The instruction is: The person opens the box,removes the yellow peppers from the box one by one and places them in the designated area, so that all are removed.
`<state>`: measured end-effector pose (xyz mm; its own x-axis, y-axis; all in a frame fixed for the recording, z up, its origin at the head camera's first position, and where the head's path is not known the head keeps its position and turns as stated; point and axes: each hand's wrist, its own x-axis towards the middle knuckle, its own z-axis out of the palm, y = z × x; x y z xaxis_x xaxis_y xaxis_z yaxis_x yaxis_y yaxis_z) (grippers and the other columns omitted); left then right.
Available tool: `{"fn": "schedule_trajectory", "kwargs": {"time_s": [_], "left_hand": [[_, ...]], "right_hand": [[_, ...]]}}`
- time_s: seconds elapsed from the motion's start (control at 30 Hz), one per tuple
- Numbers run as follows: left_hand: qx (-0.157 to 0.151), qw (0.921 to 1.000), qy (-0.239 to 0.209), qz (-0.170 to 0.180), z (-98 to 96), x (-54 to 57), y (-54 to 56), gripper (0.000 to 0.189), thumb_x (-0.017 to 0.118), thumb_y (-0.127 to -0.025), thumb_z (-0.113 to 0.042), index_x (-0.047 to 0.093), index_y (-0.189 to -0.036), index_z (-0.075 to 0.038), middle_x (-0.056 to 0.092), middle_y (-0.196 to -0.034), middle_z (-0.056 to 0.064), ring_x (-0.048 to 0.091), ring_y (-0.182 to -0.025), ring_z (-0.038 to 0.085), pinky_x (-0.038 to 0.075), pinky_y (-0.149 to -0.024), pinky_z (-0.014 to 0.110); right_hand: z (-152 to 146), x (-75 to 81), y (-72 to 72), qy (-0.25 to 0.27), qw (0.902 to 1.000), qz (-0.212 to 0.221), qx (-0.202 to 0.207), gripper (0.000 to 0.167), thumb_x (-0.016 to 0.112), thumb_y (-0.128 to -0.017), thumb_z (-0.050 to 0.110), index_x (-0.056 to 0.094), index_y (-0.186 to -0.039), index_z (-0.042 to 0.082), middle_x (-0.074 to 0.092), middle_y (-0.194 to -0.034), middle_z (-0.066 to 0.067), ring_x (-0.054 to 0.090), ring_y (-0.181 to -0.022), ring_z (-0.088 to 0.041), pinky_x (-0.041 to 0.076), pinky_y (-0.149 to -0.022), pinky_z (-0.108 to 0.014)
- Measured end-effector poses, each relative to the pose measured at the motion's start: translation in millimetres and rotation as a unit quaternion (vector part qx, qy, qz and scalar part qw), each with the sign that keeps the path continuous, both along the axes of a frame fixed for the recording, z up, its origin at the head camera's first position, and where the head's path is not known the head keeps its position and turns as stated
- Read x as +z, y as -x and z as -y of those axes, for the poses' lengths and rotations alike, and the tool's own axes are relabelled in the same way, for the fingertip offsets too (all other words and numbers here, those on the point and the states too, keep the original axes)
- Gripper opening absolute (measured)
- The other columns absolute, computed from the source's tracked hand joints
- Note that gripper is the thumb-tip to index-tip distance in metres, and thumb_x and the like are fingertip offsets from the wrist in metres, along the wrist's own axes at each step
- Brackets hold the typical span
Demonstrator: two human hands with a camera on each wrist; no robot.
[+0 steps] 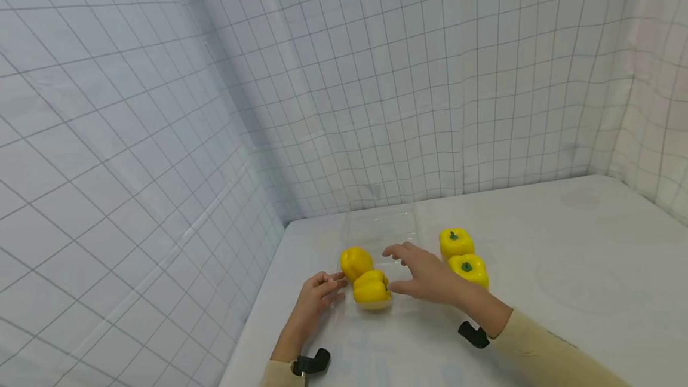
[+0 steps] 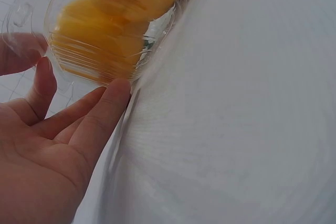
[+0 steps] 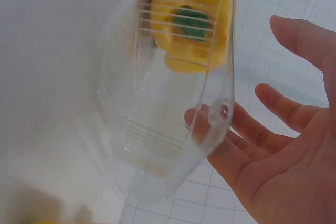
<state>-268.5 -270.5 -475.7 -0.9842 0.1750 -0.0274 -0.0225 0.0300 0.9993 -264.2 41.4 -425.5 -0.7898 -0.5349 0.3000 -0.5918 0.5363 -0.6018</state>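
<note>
A clear plastic clamshell box lies on the table with its lid folded open toward the back. Two yellow bell peppers sit in its left part, one farther back and one nearer. Beside the box's left wall is my left hand; its extended fingertips touch the ribbed plastic low down. My right hand hovers over the right side of the box, fingers spread and thumb apart, holding nothing. In the right wrist view its fingers partly show behind the clear rim.
Two more yellow bell peppers, a rear one and a front one, stand on the white table right of the box, close to my right forearm. Grid-patterned white curtains hang behind and along the left.
</note>
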Motion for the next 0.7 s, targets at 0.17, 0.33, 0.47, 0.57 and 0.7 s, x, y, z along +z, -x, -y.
{"fn": "schedule_trajectory", "kwargs": {"time_s": [0.17,0.33,0.47,0.57,0.7], "left_hand": [[-0.003,1.0,-0.002,-0.003,0.3,-0.3,-0.6,0.019,0.057,-0.101,-0.014,0.048,-0.086,-0.005,0.053,-0.143,0.026,0.054,-0.129,0.04,0.05,-0.1,0.044],[-0.004,1.0,0.0,-0.003,-0.1,-0.2,-0.6,0.019,0.056,-0.101,-0.014,0.048,-0.086,-0.005,0.053,-0.142,0.025,0.054,-0.129,0.04,0.05,-0.1,0.044],[-0.006,1.0,0.004,-0.004,-0.2,-0.5,-0.4,0.02,0.055,-0.101,-0.014,0.048,-0.085,-0.005,0.053,-0.142,0.026,0.054,-0.129,0.04,0.05,-0.1,0.044],[-0.005,1.0,0.005,-0.006,-0.1,0.0,-0.5,0.019,0.055,-0.101,-0.013,0.047,-0.085,-0.005,0.053,-0.142,0.026,0.054,-0.129,0.041,0.05,-0.1,0.044],[-0.004,0.9999,0.009,-0.007,-0.7,1.1,-0.6,0.019,0.054,-0.101,-0.013,0.047,-0.085,-0.006,0.053,-0.142,0.026,0.054,-0.129,0.04,0.05,-0.1,0.044]], "right_hand": [[12.6,-6.0,2.1,0.019,0.9989,0.043,-0.004,0.057,0.076,-0.089,0.041,0.053,-0.137,0.022,0.058,-0.131,-0.004,0.06,-0.112,-0.028,0.054,-0.087,-0.041],[22.0,-10.6,4.5,0.017,0.995,0.092,-0.035,0.061,0.074,-0.087,0.049,0.053,-0.137,0.02,0.06,-0.125,-0.011,0.06,-0.106,-0.028,0.054,-0.084,-0.042],[27.2,-12.3,7.2,0.013,0.9929,0.108,-0.048,0.067,0.074,-0.086,0.053,0.054,-0.138,0.016,0.061,-0.122,-0.01,0.06,-0.098,-0.023,0.054,-0.079,-0.04],[30.3,-12.5,9.6,0.015,0.9926,0.113,-0.042,0.068,0.074,-0.086,0.053,0.054,-0.137,0.013,0.063,-0.121,-0.012,0.06,-0.094,-0.021,0.055,-0.078,-0.041],[34.2,-16.2,12.6,0.002,0.993,0.113,-0.036,0.07,0.073,-0.086,0.055,0.054,-0.137,0.012,0.064,-0.119,-0.012,0.062,-0.094,-0.022,0.054,-0.078,-0.043]]}}
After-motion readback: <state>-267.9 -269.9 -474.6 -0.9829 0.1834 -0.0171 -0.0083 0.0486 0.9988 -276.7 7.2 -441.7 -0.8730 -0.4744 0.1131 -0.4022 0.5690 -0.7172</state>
